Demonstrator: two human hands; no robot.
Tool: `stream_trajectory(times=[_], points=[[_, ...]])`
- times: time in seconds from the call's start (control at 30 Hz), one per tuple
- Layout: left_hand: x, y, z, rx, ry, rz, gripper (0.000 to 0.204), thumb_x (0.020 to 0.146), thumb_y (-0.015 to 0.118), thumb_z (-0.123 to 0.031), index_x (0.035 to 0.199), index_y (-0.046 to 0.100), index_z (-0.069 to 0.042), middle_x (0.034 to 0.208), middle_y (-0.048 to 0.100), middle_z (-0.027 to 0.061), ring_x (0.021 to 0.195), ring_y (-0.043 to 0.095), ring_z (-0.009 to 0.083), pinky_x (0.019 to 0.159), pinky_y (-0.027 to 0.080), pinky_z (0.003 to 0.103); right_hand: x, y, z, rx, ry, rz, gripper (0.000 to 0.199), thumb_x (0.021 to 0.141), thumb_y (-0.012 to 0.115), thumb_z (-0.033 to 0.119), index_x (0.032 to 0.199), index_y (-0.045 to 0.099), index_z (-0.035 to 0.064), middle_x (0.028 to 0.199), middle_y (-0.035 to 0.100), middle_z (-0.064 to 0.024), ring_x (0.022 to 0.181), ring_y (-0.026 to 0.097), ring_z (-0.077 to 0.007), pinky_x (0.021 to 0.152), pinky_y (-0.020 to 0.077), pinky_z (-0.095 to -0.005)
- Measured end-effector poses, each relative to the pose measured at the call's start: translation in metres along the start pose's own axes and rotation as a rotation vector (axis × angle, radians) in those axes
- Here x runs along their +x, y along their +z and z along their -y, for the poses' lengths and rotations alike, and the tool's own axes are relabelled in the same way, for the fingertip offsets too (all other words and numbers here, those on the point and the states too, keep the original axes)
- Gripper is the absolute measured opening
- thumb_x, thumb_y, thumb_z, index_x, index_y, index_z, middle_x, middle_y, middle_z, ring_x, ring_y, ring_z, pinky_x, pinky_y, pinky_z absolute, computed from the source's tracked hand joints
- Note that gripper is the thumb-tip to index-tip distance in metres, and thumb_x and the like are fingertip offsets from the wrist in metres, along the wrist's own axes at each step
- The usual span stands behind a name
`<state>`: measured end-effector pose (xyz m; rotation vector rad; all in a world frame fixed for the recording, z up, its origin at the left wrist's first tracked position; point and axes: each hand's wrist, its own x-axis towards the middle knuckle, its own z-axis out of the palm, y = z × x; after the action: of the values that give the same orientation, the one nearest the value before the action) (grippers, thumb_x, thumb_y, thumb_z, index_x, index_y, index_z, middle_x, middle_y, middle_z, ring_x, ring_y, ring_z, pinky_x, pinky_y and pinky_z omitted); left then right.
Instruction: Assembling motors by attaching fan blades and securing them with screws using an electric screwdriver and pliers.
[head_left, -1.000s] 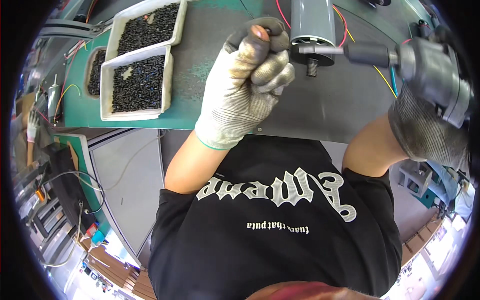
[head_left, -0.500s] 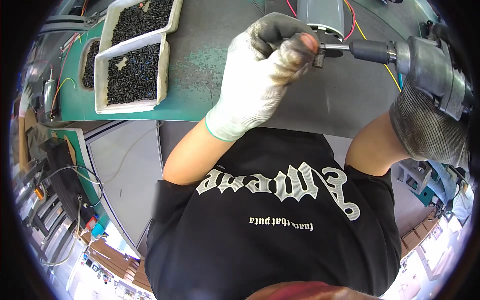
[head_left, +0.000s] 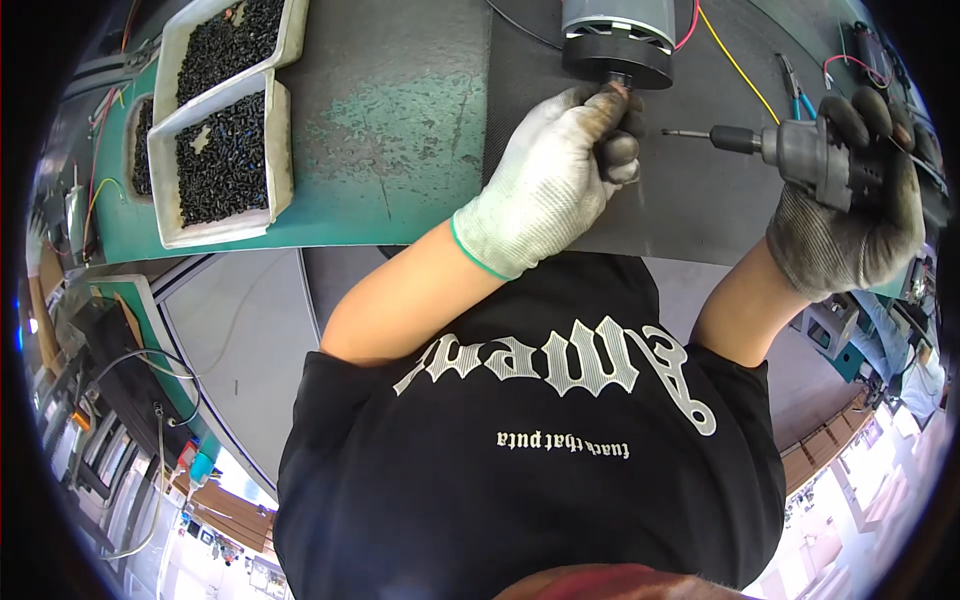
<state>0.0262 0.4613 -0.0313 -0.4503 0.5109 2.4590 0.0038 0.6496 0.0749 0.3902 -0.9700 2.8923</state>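
Note:
A grey cylindrical motor (head_left: 619, 12) with a black round end cap (head_left: 618, 62) lies on the bench at the top. My left hand (head_left: 560, 165), in a stained white glove, is closed around the short shaft (head_left: 620, 80) below that cap. Its fingertips hide most of the shaft and any small part between them. To the right, my right hand (head_left: 845, 225), in a dark-stained glove, grips a grey power screwdriver (head_left: 805, 160). The tool's thin bit (head_left: 685, 132) points left toward my left hand, apart from it and from the motor.
Two white bins (head_left: 281, 185) of small black screws or similar parts stand at the left on the green-and-black bench (head_left: 400, 150). Pliers with blue handles (head_left: 798, 92) lie at the right. A yellow wire (head_left: 738, 62) and a red wire (head_left: 688, 30) run near the motor.
The screwdriver bit has drawn back from the part at my left fingertips. My left hand has turned and now closes at the motor's shaft; the black end cap has come into view.

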Motion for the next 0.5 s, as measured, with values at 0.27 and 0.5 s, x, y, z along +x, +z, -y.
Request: stream_trajectory(times=[0.27,0.5], points=[[0.004,-0.013,0.002,-0.363,-0.181,0.226,0.029,0.102,0.046,-0.027,0.106,0.056,0.000,0.085,0.058,0.0034,0.059,0.039,0.0057,0.056,0.035,0.022,0.006,-0.004,-0.018,0.022,-0.012,0.010,0.032,0.085,0.055,0.008,0.114,0.048,-0.0031,0.103,0.047,-0.0140,0.080,0.046,-0.0217,0.075,0.0488,-0.0378],[0.002,-0.009,0.003,-0.191,-0.076,0.148,0.028,0.101,0.050,-0.026,0.107,0.056,0.000,0.085,0.059,0.0037,0.057,0.040,0.0057,0.054,0.034,0.021,0.009,0.006,-0.036,0.026,-0.001,0.032,0.030,0.087,0.053,0.009,0.114,0.049,-0.0040,0.105,0.049,-0.0158,0.084,0.048,-0.0227,0.076,0.0497,-0.0382]])
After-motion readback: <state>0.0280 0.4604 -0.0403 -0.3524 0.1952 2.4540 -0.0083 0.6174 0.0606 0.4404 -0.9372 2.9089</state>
